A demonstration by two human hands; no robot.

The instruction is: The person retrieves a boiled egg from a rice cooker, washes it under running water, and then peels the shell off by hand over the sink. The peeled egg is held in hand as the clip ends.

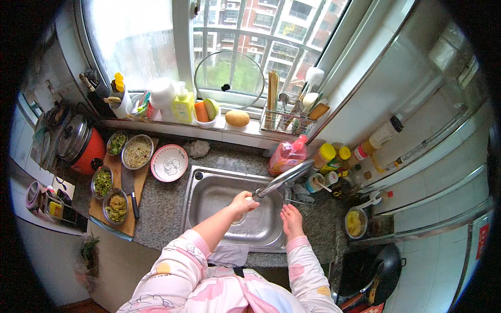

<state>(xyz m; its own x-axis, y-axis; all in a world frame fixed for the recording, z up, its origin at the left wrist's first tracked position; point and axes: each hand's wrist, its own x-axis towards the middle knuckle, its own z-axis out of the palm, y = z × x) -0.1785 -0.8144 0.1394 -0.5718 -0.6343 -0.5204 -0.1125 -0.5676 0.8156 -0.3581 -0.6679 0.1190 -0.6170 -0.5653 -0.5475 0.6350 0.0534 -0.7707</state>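
Note:
My left hand (242, 204) is over the stainless steel sink (209, 195), just under the end of the chrome faucet spout (283, 178). Its fingers are closed around a small white object (248, 198), mostly hidden by the fingers, so I cannot tell its kind. At the sink's right rim, my right hand (292, 221) is extended with nothing visible in it. Its fingertips are close to the thin metal faucet lever (295, 201); whether they touch it is unclear. Part of the drain (238, 221) shows below my left wrist.
Left of the sink are a patterned bowl (169, 163) and a wooden cutting board (133, 182) with a cleaver (128, 183) and several bowls of food. A pink detergent bottle (282, 158) stands behind the faucet. A wok (385, 270) is at lower right.

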